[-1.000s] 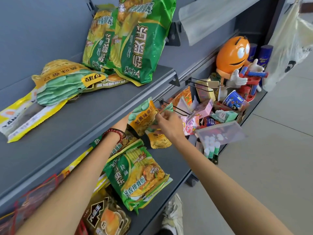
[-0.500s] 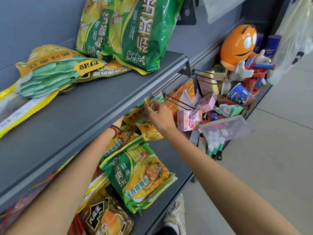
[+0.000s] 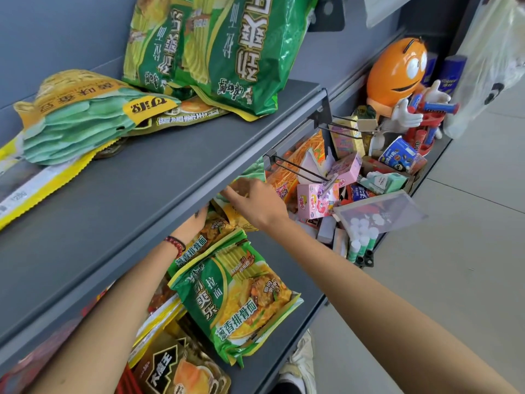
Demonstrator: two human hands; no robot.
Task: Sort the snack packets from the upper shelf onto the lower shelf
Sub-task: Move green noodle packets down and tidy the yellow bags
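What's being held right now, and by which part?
Right hand grips the small green-yellow packet across its middle; left hand is mostly hidden under the upper shelf.

The small packet (image 3: 251,172) in the right grip (image 3: 257,204) is crinkled, glossy plastic film, like the green noodle packet (image 3: 235,297) below the grip. Above it the upper shelf (image 3: 159,177) is smooth, matt grey metal. Right of the grip: black wire hooks (image 3: 298,167), matt pink cardboard boxes (image 3: 316,201), a clear plastic pouch (image 3: 380,210), a shiny hard-plastic orange figure (image 3: 393,78).
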